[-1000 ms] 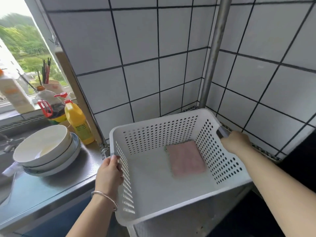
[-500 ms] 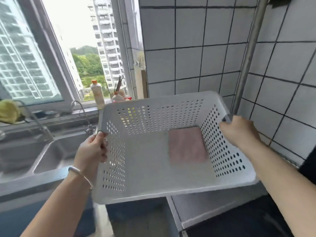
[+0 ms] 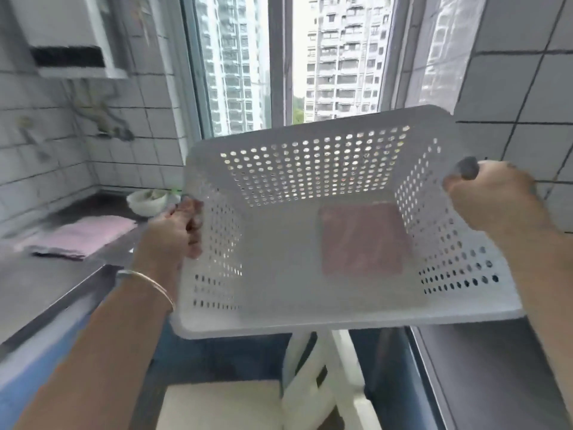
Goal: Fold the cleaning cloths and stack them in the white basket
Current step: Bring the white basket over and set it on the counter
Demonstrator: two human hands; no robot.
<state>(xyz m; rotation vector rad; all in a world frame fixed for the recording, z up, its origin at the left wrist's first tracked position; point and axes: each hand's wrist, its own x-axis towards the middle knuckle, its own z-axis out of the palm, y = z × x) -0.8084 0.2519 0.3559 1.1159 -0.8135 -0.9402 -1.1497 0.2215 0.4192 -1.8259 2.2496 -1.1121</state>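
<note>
I hold the white perforated basket point(image 3: 279, 287) in the air in front of the window. My left hand point(image 3: 176, 231) grips its left rim and my right hand point(image 3: 493, 197) grips its right rim. A folded pink cloth point(image 3: 362, 240) lies flat on the basket floor, toward the right side. A stack of pink cloths point(image 3: 83, 235) rests on the steel counter at the left, apart from the basket. The picture is motion-blurred.
The steel counter point(image 3: 40, 283) runs along the left under a tiled wall, with a white bowl point(image 3: 147, 201) near the window. A white chair point(image 3: 257, 395) stands below the basket. A second counter edge point(image 3: 483, 373) lies at lower right.
I have lifted the basket off the corner surface and swung it leftward with both hands; the view has turned from the tiled corner and sink to the window and left counter.
</note>
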